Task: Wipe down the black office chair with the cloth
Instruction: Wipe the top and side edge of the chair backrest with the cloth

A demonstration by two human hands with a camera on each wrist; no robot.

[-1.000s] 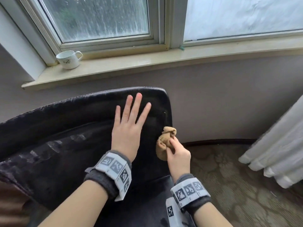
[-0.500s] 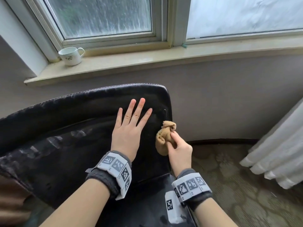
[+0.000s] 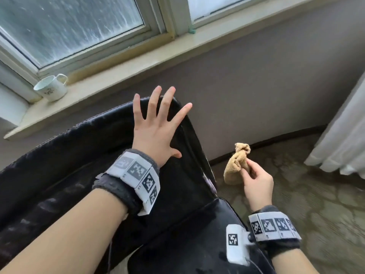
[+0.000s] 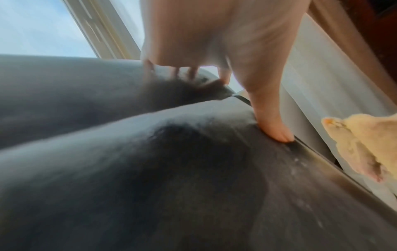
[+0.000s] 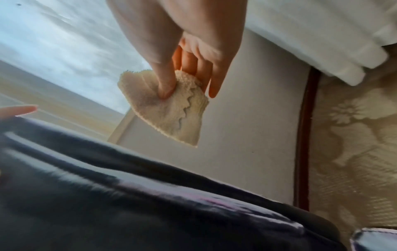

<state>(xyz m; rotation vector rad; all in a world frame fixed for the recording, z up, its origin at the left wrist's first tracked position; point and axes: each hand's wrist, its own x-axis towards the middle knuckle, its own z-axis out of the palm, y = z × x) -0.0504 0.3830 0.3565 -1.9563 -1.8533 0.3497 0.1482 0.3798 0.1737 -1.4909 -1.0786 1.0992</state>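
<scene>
a: two hands showed in the head view. where did the left hand sit?

b: centre of the frame, fingers straight and spread wide, gripping nothing. it lay against the upper part of the black office chair, the fingertips reaching past the top edge of the backrest. in the left wrist view the thumb pressed down on the chair's right edge.

a: and the right hand?

b: lower right of centre, off the chair's side. thumb and fingers pinched a bunched tan cloth, which stuck up and to the left of the hand, over the patterned carpet. it was near the chair's right edge but apart from it, touching no leather.

a: did the right wrist view agree?

b: yes. the thumb dug into the cloth's folds at upper centre, fingers behind it, and the cloth hung in the air above the dark chair surface along the bottom of the frame.

a: anything else around?

b: a white mug stood on the windowsill at the upper left, below the window. a white curtain hung at the right edge. both wrists wore bands with printed square markers.
</scene>
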